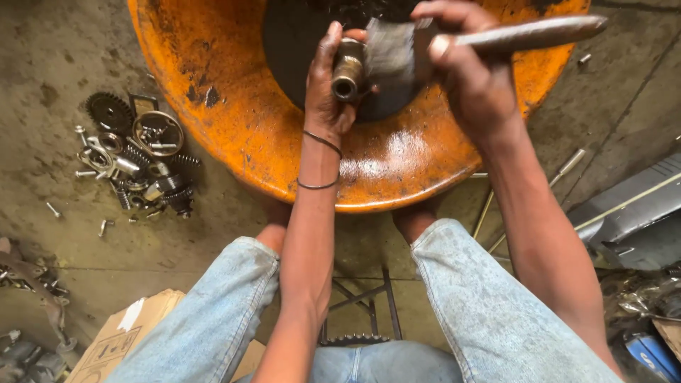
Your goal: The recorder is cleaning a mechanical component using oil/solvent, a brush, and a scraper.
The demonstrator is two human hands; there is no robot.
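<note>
My left hand grips a short oily metal shaft with a round hollow end, held over an orange basin with dark liquid in its middle. My right hand holds a paintbrush by its long wooden handle; its grey bristles lie against the shaft. Two thin dark bands circle my left wrist.
On the concrete floor at left lies a pile of gears, springs, bearings and bolts. A cardboard box sits bottom left by my denim-clad knees. Metal rods and a dark panel lie at right. Stool frame below.
</note>
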